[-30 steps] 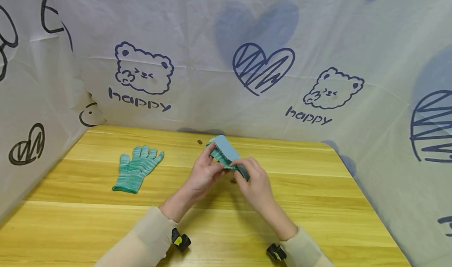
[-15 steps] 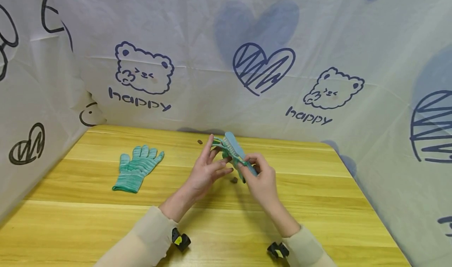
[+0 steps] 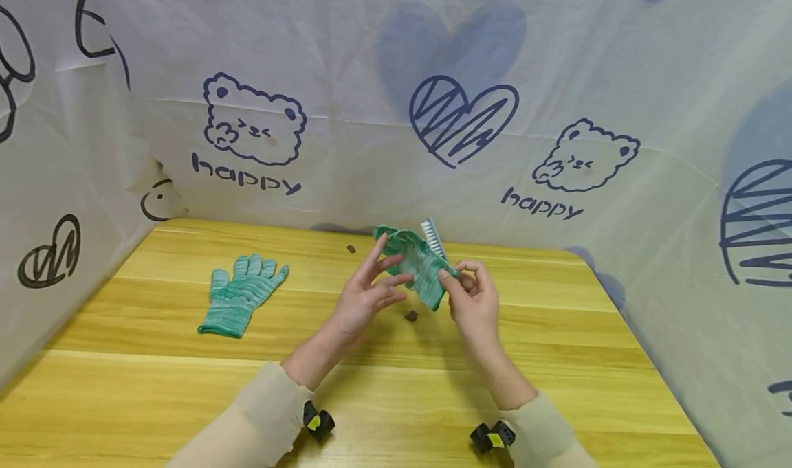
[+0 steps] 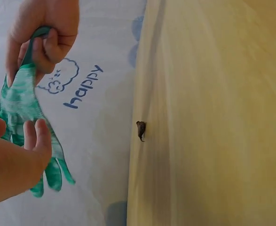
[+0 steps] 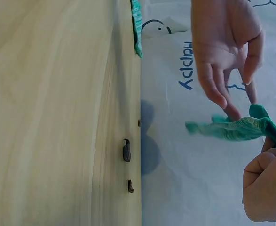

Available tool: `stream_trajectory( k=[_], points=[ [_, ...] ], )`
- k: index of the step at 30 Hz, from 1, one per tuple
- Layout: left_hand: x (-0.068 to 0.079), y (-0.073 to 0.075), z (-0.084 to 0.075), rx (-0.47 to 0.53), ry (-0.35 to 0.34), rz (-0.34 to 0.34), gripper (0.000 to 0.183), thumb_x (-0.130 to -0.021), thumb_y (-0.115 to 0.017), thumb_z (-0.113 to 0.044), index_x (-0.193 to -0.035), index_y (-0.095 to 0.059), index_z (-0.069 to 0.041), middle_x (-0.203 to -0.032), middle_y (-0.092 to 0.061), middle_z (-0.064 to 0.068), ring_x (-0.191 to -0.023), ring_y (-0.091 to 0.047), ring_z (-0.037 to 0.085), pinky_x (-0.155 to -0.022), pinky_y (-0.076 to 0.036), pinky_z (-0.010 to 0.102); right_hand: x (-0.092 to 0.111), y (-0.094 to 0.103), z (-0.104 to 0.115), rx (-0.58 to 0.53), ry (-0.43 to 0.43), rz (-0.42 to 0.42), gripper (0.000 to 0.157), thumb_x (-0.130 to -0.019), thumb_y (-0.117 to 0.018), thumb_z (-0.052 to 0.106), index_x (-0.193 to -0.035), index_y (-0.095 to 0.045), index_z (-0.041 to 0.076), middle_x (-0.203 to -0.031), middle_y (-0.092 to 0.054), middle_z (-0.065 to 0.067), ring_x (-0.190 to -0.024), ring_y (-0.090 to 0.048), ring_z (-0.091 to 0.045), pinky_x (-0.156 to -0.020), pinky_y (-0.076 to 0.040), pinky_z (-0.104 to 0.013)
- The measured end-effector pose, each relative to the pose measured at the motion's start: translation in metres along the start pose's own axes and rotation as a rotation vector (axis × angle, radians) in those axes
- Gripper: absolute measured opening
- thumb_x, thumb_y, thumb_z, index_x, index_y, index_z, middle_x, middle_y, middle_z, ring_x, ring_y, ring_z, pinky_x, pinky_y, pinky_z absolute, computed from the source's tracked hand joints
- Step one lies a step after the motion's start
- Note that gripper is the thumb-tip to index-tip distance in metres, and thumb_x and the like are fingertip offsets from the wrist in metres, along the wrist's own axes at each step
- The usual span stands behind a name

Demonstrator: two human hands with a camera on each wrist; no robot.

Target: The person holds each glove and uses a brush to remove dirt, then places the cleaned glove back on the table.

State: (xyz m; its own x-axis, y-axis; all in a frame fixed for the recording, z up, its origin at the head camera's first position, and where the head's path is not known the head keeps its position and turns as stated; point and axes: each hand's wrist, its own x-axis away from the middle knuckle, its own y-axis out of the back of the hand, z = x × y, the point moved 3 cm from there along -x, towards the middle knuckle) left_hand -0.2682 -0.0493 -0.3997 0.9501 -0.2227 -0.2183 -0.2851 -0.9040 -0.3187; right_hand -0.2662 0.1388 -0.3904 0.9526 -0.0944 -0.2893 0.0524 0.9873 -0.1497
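A green-and-white knit glove (image 3: 427, 279) hangs above the table between my two hands. My right hand (image 3: 478, 310) pinches its cuff edge; the right wrist view shows those fingers curled at the cuff. Behind the glove a light-blue brush (image 3: 434, 240) sticks up, white bristles facing left. Its handle is hidden by the glove and the right hand, which appears to hold it too. My left hand (image 3: 361, 302) has its fingers extended and spread against the glove's left side. In the left wrist view the glove (image 4: 22, 101) dangles with its fingers pointing down.
A matching glove (image 3: 238, 295) lies flat on the left of the wooden table (image 3: 155, 392). Small dark brown bits (image 3: 411, 315) lie below the hands, with another brown bit (image 3: 351, 249) near the back edge. A printed cloth (image 3: 353, 145) stands behind the table.
The brush has gone from lying across the glove to standing behind it. My right hand has shifted right with the glove, which has unfolded, and my left fingers have loosened and spread.
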Motion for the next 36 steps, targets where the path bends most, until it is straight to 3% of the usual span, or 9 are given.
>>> stream_trajectory(
  k=[5,8,12,14,20,23,27,32,36],
  points=[
    [0.001,-0.003,0.008,-0.115,0.057,-0.014,0.085,-0.095,-0.053,0.004,-0.168,-0.021,-0.026,-0.138,-0.046,0.021,-0.11,-0.064,0.023,-0.093,-0.056,0.039,-0.001,0.001,0.001,-0.055,-0.051,-0.033,0.016,-0.101,-0.066,0.007,-0.105,-0.055,0.018,-0.069,-0.055,0.002,-0.05,-0.031,-0.005,-0.045,-0.023,-0.019],
    [0.003,-0.007,0.013,-0.143,0.165,0.02,0.082,-0.099,-0.056,-0.006,-0.169,-0.018,-0.026,-0.131,-0.05,0.02,-0.104,-0.064,0.022,-0.093,-0.056,0.044,0.001,0.0,0.002,-0.069,-0.072,-0.041,0.016,-0.101,-0.065,0.007,-0.104,-0.054,0.018,-0.07,-0.056,0.002,-0.05,-0.031,-0.006,-0.045,-0.023,-0.018],
    [0.007,-0.013,0.02,-0.061,0.302,0.13,0.082,-0.105,-0.053,-0.019,-0.169,-0.003,-0.032,-0.15,-0.046,0.026,-0.125,-0.06,0.039,-0.105,-0.051,0.051,0.004,-0.003,0.005,-0.102,-0.089,-0.019,0.017,-0.101,-0.064,0.006,-0.103,-0.053,0.018,-0.067,-0.054,0.004,-0.048,-0.03,-0.005,-0.044,-0.023,-0.017],
    [0.008,-0.015,0.02,0.005,0.323,0.169,0.084,-0.106,-0.051,-0.022,-0.168,0.004,-0.036,-0.159,-0.037,0.028,-0.133,-0.054,0.039,-0.111,-0.045,0.052,0.006,-0.006,0.006,-0.118,-0.103,-0.005,0.018,-0.101,-0.064,0.005,-0.103,-0.052,0.019,-0.067,-0.054,0.004,-0.047,-0.029,-0.005,-0.043,-0.023,-0.017],
    [0.005,-0.015,0.017,0.13,0.22,0.142,0.084,-0.106,-0.048,-0.013,-0.168,0.005,-0.033,-0.168,-0.024,0.02,-0.141,-0.044,0.031,-0.116,-0.037,0.05,0.011,-0.013,0.005,-0.134,-0.128,0.017,0.018,-0.101,-0.064,0.005,-0.103,-0.052,0.018,-0.068,-0.055,0.003,-0.046,-0.029,-0.005,-0.043,-0.022,-0.018],
    [0.004,-0.013,0.016,0.126,0.146,0.101,0.081,-0.106,-0.049,-0.006,-0.169,-0.001,-0.024,-0.171,-0.02,0.016,-0.149,-0.035,0.032,-0.117,-0.038,0.045,0.012,-0.013,0.002,-0.116,-0.138,0.016,0.017,-0.102,-0.064,0.006,-0.105,-0.052,0.017,-0.07,-0.056,0.003,-0.046,-0.029,-0.005,-0.044,-0.022,-0.018],
    [0.003,-0.01,0.014,0.099,0.076,0.041,0.076,-0.105,-0.051,0.001,-0.168,-0.011,-0.013,-0.172,-0.015,0.014,-0.148,-0.037,0.031,-0.114,-0.043,0.037,0.012,-0.012,-0.001,-0.081,-0.153,0.011,0.016,-0.102,-0.065,0.009,-0.108,-0.051,0.015,-0.07,-0.057,0.005,-0.048,-0.03,-0.005,-0.045,-0.022,-0.018],
    [0.003,-0.008,0.013,0.103,0.02,-0.03,0.072,-0.103,-0.052,0.008,-0.167,-0.021,-0.009,-0.171,-0.02,0.015,-0.123,-0.059,0.018,-0.098,-0.054,0.025,0.011,-0.012,-0.003,-0.064,-0.184,0.015,0.017,-0.102,-0.066,0.012,-0.11,-0.051,0.015,-0.067,-0.053,0.006,-0.048,-0.03,-0.005,-0.046,-0.022,-0.019],
    [0.003,-0.006,0.011,0.099,0.011,-0.087,0.067,-0.103,-0.054,0.007,-0.164,-0.032,-0.009,-0.169,-0.028,0.012,-0.106,-0.062,0.007,-0.083,-0.056,0.019,0.011,-0.012,-0.004,-0.046,-0.203,0.018,0.017,-0.102,-0.067,0.016,-0.11,-0.052,0.016,-0.065,-0.05,0.007,-0.048,-0.03,-0.006,-0.046,-0.023,-0.019]
  ],
)
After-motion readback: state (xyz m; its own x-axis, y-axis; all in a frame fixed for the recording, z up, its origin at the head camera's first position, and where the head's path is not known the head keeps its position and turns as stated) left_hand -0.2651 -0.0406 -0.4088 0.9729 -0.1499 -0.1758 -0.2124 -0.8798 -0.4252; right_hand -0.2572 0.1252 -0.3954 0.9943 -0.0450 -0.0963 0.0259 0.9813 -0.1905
